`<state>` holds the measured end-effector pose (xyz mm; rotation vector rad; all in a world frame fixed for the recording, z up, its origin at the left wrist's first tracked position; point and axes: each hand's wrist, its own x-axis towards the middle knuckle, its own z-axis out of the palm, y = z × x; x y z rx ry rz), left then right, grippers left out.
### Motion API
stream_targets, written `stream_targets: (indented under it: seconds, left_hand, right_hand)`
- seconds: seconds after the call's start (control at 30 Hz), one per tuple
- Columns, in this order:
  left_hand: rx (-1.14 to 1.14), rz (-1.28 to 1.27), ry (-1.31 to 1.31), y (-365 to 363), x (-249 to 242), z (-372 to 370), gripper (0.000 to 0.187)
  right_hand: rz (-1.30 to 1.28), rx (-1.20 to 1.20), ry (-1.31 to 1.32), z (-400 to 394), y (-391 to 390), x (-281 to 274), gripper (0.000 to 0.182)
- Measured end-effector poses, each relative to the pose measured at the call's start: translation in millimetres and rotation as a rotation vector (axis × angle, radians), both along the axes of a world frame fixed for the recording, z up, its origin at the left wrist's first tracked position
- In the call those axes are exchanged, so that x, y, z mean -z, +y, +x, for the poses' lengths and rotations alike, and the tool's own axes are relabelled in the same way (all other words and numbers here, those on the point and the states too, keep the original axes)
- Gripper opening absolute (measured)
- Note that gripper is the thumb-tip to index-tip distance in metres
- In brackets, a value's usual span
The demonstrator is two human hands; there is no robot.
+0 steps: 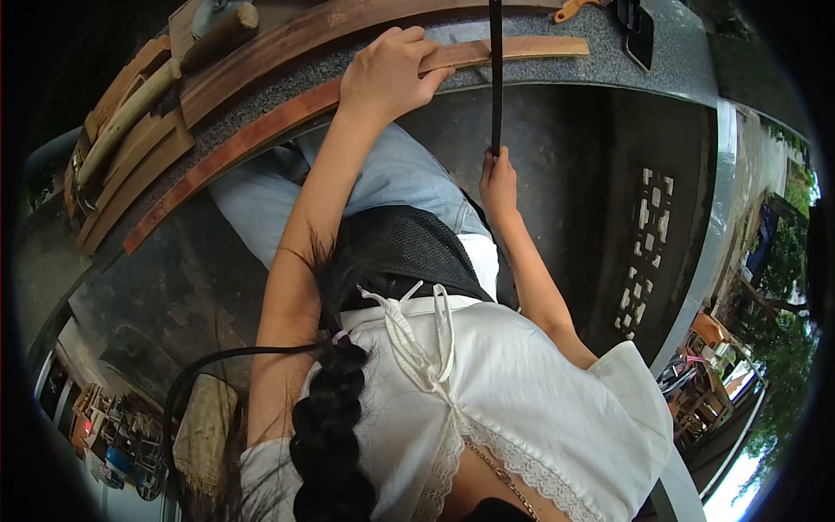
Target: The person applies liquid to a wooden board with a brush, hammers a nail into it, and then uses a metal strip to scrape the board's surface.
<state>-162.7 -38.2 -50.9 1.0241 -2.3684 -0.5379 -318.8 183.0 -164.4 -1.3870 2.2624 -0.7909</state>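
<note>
My left hand (387, 74) is closed over a long narrow wooden strip (539, 47), fingers curled on its far side and thumb along its near edge. The strip lies along the near edge of a grey speckled bench (600, 70), reddish toward the left and paler at its right end. Lower and to the right, my right hand (499, 183) is closed around the near end of a long thin black bar (497, 87). This bar points straight away from me and crosses over the strip, its far end outside the view.
A wider brown board (261, 65) lies behind the strip. Several wood pieces (143, 157) and a round wooden pole (130, 122) are stacked at the left. An orange-handled tool (570, 10) and a flat black object (639, 39) lie at the back right.
</note>
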Motion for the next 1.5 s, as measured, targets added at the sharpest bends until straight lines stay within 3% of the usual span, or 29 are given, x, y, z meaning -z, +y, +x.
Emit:
stream_targets:
  seconds: [0.23,0.33,0.4,0.5,0.7,0.9,1.1,1.33,1.5]
  left_hand:
    - [0.037,0.010,0.006,14,2,2,0.031]
    - [0.046,-0.008,-0.019,12,1,3,0.031]
    - [0.046,-0.011,-0.017,11,0,3,0.030]
    - [0.046,-0.007,-0.013,12,-1,3,0.030]
    - [0.070,-0.006,-0.008,14,0,4,0.030]
    - [0.056,-0.012,-0.008,15,1,3,0.032]
    - [0.059,-0.021,0.010,16,-2,3,0.032]
    - [0.056,-0.045,-0.009,17,0,3,0.032]
    - [0.064,-0.068,-0.007,17,4,2,0.031]
  right_hand:
    - [-0.067,-0.004,-0.082,3,-80,-71,0.009]
    - [-0.060,0.046,-0.069,4,-56,-38,0.009]
    - [0.038,0.046,-0.053,-3,0,-2,0.010]
    - [0.069,-0.048,0.031,-13,42,7,0.010]
    - [-0.051,-0.060,-0.079,-7,-66,-58,0.012]
    - [0.028,-0.003,-0.053,-11,46,7,0.010]
    - [-0.119,0.007,-0.129,9,-69,-64,0.008]
    - [0.004,0.000,-0.023,-7,40,1,0.011]
    - [-0.198,-0.048,0.025,2,-69,-56,0.007]
